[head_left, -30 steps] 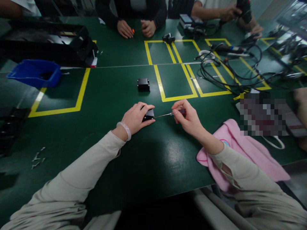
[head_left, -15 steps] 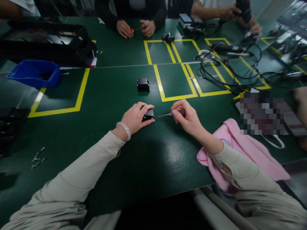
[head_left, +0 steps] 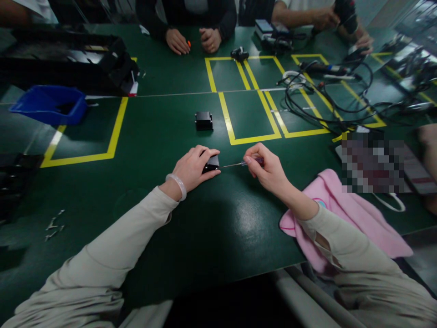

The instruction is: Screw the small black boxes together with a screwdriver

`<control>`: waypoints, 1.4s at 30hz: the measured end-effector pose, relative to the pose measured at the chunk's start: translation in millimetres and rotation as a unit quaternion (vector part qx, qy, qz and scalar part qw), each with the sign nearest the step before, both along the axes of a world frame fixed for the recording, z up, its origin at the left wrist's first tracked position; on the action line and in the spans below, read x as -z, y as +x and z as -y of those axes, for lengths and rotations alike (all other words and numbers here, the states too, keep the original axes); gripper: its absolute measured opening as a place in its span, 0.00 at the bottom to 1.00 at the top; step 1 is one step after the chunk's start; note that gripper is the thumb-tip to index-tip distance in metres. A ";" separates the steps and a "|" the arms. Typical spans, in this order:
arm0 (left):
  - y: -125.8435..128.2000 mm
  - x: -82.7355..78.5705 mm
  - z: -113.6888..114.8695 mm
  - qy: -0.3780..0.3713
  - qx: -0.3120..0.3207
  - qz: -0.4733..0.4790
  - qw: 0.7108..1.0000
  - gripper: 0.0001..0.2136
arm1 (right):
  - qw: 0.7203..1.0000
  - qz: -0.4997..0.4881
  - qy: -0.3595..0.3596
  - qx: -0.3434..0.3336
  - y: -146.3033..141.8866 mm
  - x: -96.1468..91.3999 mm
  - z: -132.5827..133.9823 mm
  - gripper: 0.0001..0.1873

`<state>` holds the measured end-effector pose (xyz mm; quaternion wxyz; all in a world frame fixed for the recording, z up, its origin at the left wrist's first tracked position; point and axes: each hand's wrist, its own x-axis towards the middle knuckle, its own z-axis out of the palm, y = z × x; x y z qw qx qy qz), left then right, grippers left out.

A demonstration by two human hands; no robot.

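Observation:
My left hand (head_left: 194, 169) is closed around a small black box-shaped part (head_left: 213, 161) on the table, thumb on its near side and fingers over the far side. Much of the part is hidden under the fingers. In my right hand (head_left: 265, 165) is a screwdriver (head_left: 243, 163) with a thin metal shaft, gripped by its handle and pointing left. Its tip is just short of the part's right side, a small gap apart. Beyond my hands, a second black box-shaped part (head_left: 204, 120) stands alone on the table.
Several small screws (head_left: 53, 225) lie at the left. A blue bin (head_left: 51, 105) and black trays (head_left: 68, 59) stand far left. At right are a pink cloth (head_left: 344, 209) and tangled cables (head_left: 341, 105). A co-worker's hands (head_left: 177, 42) rest across the green table (head_left: 164, 123).
The screwdriver has drawn back slightly to the right, so its tip has come away from the black part. My left hand has stayed in place.

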<state>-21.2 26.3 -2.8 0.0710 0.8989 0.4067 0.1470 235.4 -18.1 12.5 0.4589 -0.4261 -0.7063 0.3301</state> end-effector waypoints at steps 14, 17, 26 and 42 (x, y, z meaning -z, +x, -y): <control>0.2 -1.0 0.2 -0.008 -0.002 0.003 1.000 0.25 | 1.000 0.008 0.001 0.001 -0.1 -2.7 0.4 0.07; -0.2 -0.1 -0.3 -0.006 0.001 0.001 1.000 0.25 | 1.000 0.011 0.001 -0.003 0.1 -3.5 0.5 0.07; -0.4 1.2 -0.8 -0.002 0.000 -0.004 1.000 0.26 | 1.000 0.005 0.010 -0.003 -1.1 -2.2 0.6 0.06; 0.1 -1.3 0.1 -0.007 0.001 -0.001 1.000 0.25 | 1.000 0.001 0.000 -0.007 -0.4 -2.1 0.3 0.09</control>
